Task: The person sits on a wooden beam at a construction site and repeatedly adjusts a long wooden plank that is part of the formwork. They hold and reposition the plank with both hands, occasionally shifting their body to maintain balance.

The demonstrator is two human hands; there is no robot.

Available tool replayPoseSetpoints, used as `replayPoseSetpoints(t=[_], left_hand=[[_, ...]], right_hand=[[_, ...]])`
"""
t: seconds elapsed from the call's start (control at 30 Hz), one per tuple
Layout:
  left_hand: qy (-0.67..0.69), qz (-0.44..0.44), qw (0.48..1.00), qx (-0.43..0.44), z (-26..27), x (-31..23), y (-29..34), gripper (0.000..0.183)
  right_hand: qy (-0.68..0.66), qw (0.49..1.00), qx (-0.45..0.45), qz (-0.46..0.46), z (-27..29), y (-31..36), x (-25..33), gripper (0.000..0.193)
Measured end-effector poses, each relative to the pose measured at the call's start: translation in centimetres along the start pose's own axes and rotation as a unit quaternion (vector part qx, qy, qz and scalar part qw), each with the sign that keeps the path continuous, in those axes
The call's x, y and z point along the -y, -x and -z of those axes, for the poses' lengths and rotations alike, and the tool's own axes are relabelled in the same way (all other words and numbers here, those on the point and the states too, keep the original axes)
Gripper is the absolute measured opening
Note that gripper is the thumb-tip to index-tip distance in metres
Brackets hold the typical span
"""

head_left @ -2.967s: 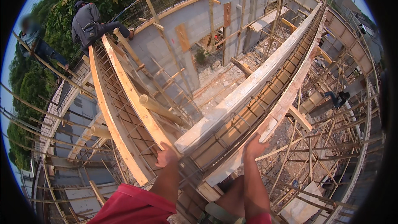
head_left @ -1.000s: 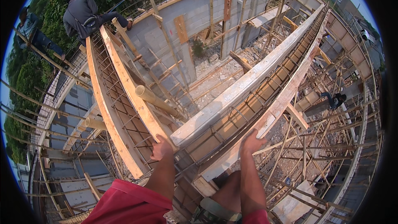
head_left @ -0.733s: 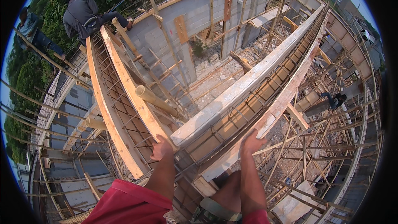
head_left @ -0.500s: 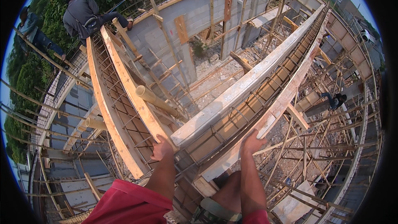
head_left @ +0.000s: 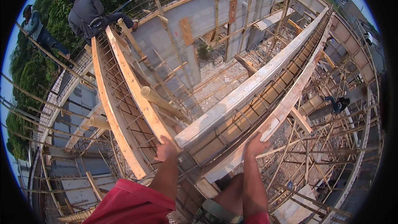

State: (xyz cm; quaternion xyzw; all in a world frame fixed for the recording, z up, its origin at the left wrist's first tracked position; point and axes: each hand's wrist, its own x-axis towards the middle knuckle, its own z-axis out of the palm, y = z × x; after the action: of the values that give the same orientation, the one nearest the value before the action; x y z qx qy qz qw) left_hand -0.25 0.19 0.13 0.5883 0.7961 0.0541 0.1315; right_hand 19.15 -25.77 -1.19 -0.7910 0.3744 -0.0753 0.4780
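My left hand [head_left: 166, 149] is closed over the near end of a wooden plank [head_left: 134, 95], which forms one side of a narrow formwork trough running away to the left. My right hand [head_left: 256, 146] grips the top edge of another formwork board [head_left: 286, 103], its fingers partly hidden. Between that board and a pale, whitish board [head_left: 232, 105] lies a rebar cage [head_left: 246, 118]. A second rebar cage [head_left: 124, 108] sits in the left trough, alongside its outer plank [head_left: 105, 99]. The two troughs meet in front of me.
A person in grey [head_left: 89, 16] sits at the left trough's far end, and another person [head_left: 39, 29] stands behind. Someone in dark clothes [head_left: 339, 104] is lower at right. Bamboo poles [head_left: 166, 103], a block wall [head_left: 166, 37] and rubble-strewn ground [head_left: 219, 79] lie below.
The whole view has shifted slightly to the right and down. Both hands keep their holds on the boards. The person standing at far left shows more fully.
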Motion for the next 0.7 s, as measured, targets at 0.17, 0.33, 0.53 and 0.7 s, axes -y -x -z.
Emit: replayPoseSetpoints(t=[0.17,0.33,0.53,0.7], left_hand=[[-0.016,0.017,0.998,0.065,1.1,-0.8,0.4,0.084],[0.003,0.007,1.000,-0.004,0.1,-0.1,0.1,0.079],[0.002,-0.003,1.000,-0.009,-0.2,0.0,0.1,0.078],[0.010,-0.003,1.000,-0.008,0.0,-0.1,0.2,0.078]], right_hand=[[-0.009,1.000,-0.007,-0.001,0.2,-0.2,0.3,0.061],[-0.006,1.000,0.013,-0.007,0.6,0.5,1.0,0.063],[0.010,0.999,0.033,-0.012,1.0,0.6,1.6,0.069],[0.003,1.000,0.019,-0.021,1.1,0.8,1.8,0.060]])
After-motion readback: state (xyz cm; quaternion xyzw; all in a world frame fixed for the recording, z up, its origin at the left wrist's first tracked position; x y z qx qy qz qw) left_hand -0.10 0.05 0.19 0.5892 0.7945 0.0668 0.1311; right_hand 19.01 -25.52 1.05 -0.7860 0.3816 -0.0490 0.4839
